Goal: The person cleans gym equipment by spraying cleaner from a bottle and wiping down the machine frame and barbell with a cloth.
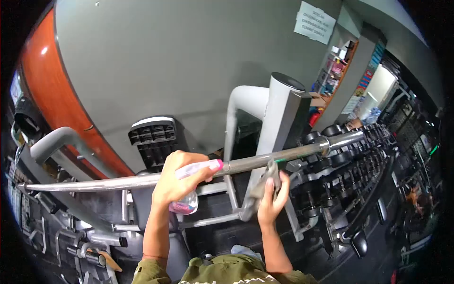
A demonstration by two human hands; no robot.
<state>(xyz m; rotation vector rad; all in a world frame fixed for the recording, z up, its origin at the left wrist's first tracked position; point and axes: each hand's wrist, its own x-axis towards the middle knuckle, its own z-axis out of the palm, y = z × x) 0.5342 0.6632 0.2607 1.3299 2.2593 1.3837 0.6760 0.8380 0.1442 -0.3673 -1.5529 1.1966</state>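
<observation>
My left hand [166,182] is closed around a spray bottle [185,206] with a clear body, a white head and a pink nozzle pointing right. It overlaps a long metal barbell [257,162] that runs across the view, tilting up to the right; whether it touches the bar I cannot tell. To the right, my right hand [272,203] grips a crumpled grey-brown cloth [259,190] just below the bar. The cloth's top edge meets the bar in view, but contact is unclear.
A grey upright post [279,113] stands behind the bar. Racks of dumbbells [340,170] fill the right side. A black slotted step [153,135] leans by the grey wall. Left are a curved machine frame [61,137] and an orange panel [71,90].
</observation>
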